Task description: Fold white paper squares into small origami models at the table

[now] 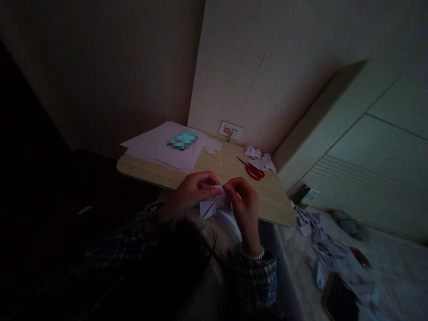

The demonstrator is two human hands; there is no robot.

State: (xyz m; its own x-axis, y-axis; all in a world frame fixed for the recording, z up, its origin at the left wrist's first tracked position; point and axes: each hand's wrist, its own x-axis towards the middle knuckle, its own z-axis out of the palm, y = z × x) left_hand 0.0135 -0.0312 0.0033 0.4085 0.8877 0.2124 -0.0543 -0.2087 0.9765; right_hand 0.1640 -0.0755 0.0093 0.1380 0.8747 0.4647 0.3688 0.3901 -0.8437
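Both my hands pinch a small creased piece of white paper just off the front edge of the wooden table. My left hand has its thumb and fingers closed on the paper's upper left part. On the upper right, my right hand grips the paper's edge between thumb and fingertips. Folds run across the sheet, and its lower part hangs below my fingers. Red-handled scissors lie on the table beyond my right hand, beside several folded paper pieces.
White sheets cover the left part of the table, with a blurred turquoise item on them. A wall socket sits behind. To the right, a bed bears many folded papers and a dark phone-like object.
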